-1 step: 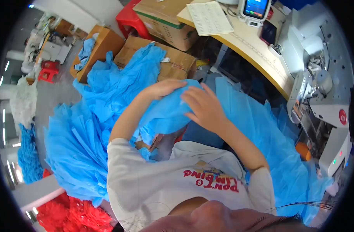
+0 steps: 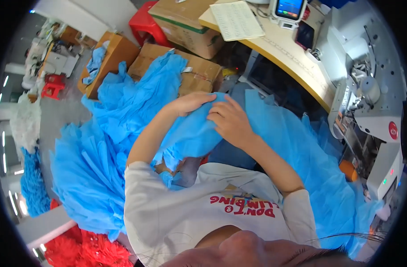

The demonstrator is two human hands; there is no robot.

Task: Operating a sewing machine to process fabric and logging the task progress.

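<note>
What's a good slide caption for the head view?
Left hand and right hand hold sheer blue fabric between them, a white sewing machine at frame right.

Clearances and obstructions about the two hands. The fingertips of the left hand point(image 2: 192, 103) and right hand point(image 2: 231, 121) lie close together on sheer light-blue fabric point(image 2: 190, 133), leaving only a narrow gap between them; the approach from above is open. Leftward, a crumpled mound of bright-blue cloth point(image 2: 136, 95) fills the room beside the left forearm. Ahead of the left hand, a brown cardboard box point(image 2: 205, 73) blocks low passage. Ahead and to the right, the curved yellow edge of a cream-topped table point(image 2: 283, 49) bounds a dark gap, which a grey metal support partly obstructs point(image 2: 251, 63). Along this edge, the tabletop offers a bare strip, ending at a bulky grey-white machine point(image 2: 379, 122).
</note>
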